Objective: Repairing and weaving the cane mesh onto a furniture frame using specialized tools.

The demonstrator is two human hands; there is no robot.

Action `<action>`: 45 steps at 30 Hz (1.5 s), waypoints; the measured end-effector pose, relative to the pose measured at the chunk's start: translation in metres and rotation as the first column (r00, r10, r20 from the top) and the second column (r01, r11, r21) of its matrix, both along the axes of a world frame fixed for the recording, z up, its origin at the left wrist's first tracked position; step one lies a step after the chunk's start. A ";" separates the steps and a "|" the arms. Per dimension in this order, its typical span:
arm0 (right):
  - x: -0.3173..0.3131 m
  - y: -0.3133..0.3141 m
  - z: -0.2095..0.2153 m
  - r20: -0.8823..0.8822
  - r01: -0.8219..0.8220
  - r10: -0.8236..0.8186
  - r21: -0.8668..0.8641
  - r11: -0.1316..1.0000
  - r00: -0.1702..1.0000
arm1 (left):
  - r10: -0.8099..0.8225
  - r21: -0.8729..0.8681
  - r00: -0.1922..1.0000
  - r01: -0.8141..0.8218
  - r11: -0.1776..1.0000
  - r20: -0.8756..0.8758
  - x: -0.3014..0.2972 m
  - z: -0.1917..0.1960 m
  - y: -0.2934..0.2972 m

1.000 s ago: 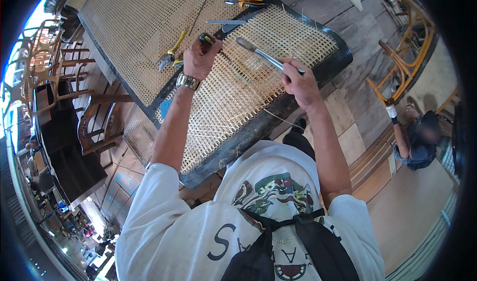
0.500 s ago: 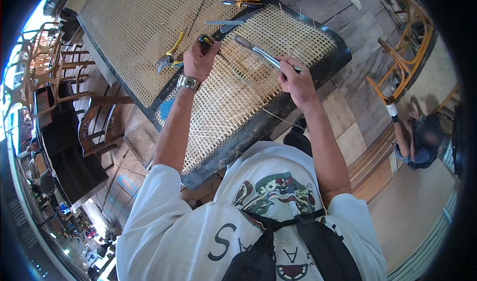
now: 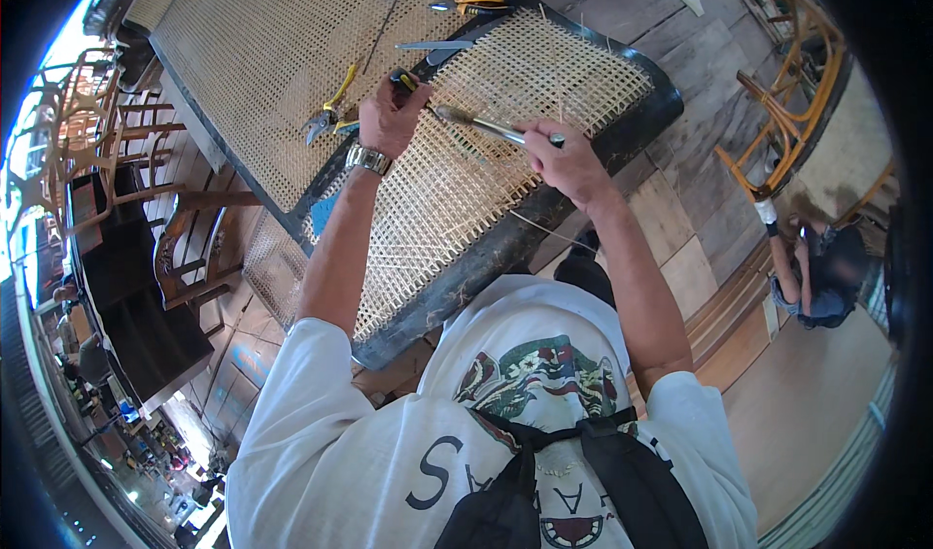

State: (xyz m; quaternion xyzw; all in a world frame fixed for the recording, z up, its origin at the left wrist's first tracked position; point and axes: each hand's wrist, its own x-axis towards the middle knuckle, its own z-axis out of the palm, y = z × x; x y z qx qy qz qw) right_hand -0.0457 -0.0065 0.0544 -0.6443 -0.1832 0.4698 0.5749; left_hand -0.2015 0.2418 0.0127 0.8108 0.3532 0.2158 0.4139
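My left hand point(image 3: 391, 123), with a metal watch at its wrist, is closed around a black-and-yellow handled tool point(image 3: 402, 81), perhaps a screwdriver; its lower part is hard to make out. In my right hand point(image 3: 566, 165) is a shiny metal rod tool point(image 3: 498, 128) with a thicker, brownish end. That end points left and lies close to my left hand. Both hands are above the woven cane panel point(image 3: 442, 214) set in a dark curved frame point(image 3: 637, 126). Beside my left hand are yellow-handled pruning shears point(image 3: 333, 112).
Yellow-and-black pliers point(image 3: 478, 5), a blade-like tool point(image 3: 432, 46) and a thin dark rod point(image 3: 381, 34) lie beyond my hands. Loose cane strands stick out along the edge. Wooden chair frames point(image 3: 792, 112) stand to the right, near another person point(image 3: 826, 272). More chairs stand left.
My right hand has moved slightly left and up, bringing the rod tool's thick end down and left toward my left hand. My left hand keeps its place and grip.
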 end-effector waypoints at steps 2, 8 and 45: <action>0.004 -0.005 0.005 -0.027 -0.058 0.057 -0.018 0.998 0.998 | 0.026 -0.056 0.992 -0.019 0.998 0.127 -0.003 0.003 0.000; 0.007 -0.008 0.008 -0.089 0.083 -0.080 0.040 0.996 0.993 | -0.049 0.036 0.997 0.051 0.998 -0.066 0.004 0.018 -0.012; 0.015 -0.073 -0.001 -0.267 0.183 -0.165 0.044 0.982 0.949 | 0.312 0.122 0.926 -0.342 0.932 0.214 -0.017 0.021 -0.058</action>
